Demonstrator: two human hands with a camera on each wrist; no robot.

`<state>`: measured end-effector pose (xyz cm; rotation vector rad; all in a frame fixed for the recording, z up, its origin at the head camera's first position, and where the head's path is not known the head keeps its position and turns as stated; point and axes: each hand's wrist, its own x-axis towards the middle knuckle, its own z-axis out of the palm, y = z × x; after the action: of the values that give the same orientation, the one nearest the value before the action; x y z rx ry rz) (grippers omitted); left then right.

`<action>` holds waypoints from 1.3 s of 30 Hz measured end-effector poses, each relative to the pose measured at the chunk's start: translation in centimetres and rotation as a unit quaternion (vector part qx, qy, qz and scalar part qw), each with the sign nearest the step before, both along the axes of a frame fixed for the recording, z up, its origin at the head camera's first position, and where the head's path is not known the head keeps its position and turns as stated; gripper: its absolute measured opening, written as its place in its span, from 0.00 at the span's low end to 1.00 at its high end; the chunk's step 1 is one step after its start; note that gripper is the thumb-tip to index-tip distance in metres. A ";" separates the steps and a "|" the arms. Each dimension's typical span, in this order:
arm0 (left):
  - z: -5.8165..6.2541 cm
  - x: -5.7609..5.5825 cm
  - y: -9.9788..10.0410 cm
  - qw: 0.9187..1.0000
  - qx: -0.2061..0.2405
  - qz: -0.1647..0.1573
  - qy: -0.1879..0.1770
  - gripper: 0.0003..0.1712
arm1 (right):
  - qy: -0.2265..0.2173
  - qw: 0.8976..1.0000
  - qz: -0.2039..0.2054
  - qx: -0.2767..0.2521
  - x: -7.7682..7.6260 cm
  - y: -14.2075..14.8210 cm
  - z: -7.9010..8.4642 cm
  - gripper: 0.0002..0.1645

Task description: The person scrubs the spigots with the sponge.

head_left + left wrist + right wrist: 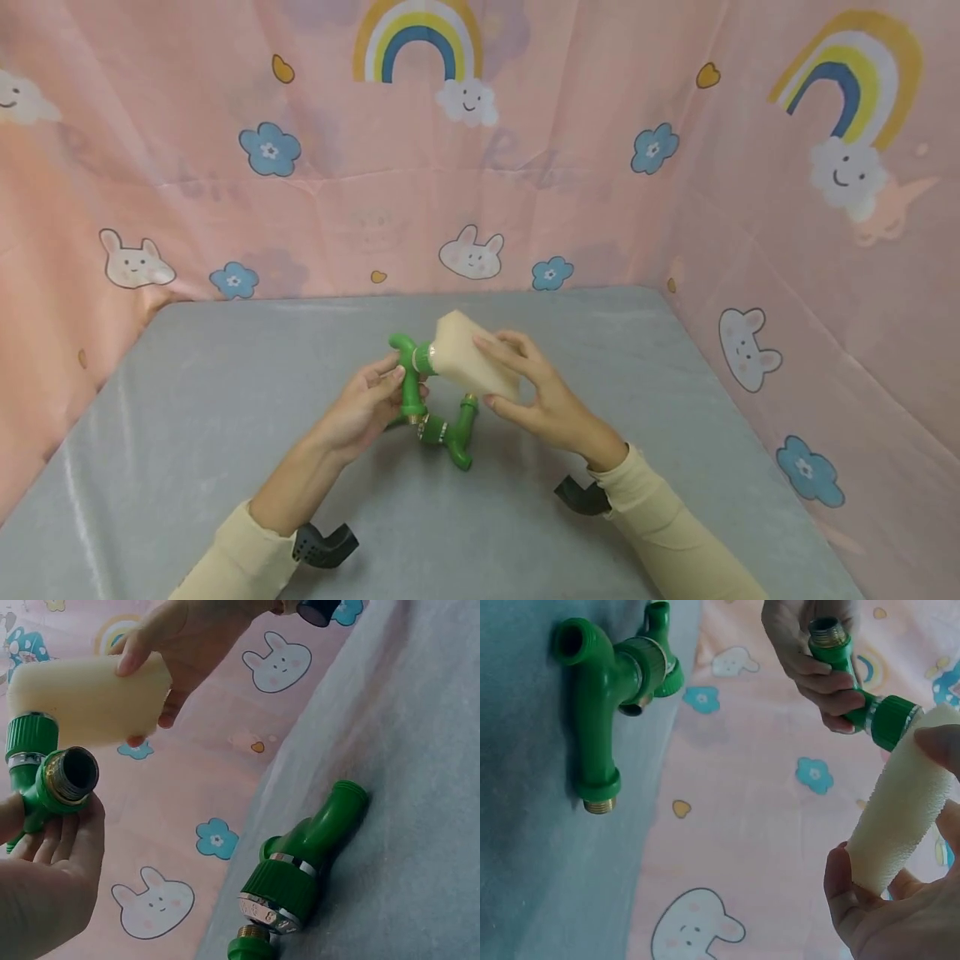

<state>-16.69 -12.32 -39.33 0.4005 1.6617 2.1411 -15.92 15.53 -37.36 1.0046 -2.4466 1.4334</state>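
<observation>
My left hand point(363, 408) holds a green tap point(410, 387) above the table, its fingers and thumb round the body. The tap's brass-threaded end point(73, 774) faces the camera in the left wrist view. In my right hand point(551, 400) is a thick cream-coloured sponge point(468, 357), gripped between thumb and fingers. One end of the sponge lies against the tap's ribbed green knob point(895, 720). Another green tap point(463, 433) lies on the table below the hands, with its spout, ribbed knob and brass thread showing.
Close beside the lying tap is a further green tap point(660, 649), partly hidden behind it. A grey cloth covers the table point(225, 400). Pink printed curtains point(337, 208) hang at the back and sides. Black curved pieces point(326, 546) stick out at both wrists.
</observation>
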 end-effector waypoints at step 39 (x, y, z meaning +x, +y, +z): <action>0.5 0.4 0.1 0.936 -0.209 0.094 0.267 0.19 | -0.053 0.996 -0.007 0.072 -0.2 2.5 1.4 0.36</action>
<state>-16.26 -12.20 -38.79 0.7622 2.4817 1.8184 -16.13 18.04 -35.98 0.9584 -2.6609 1.3540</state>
